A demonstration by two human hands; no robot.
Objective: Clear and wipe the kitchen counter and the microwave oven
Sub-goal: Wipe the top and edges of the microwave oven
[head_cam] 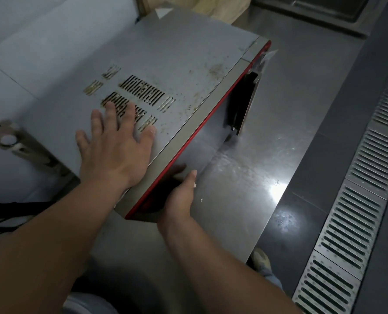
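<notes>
The grey microwave oven with a red-trimmed front stands on the steel counter, its top dotted with brown stains around the vent slots. My left hand lies flat on the top, fingers spread over the vents. My right hand grips the front lower corner of the microwave, thumb up against the dark door, fingers hidden underneath. The door handle sticks out over the counter.
A metal bracket juts from the pale wall at left, with black cables below it. A sink is at the far end of the counter. A metal floor drain grate runs along the right. My shoe shows below the counter edge.
</notes>
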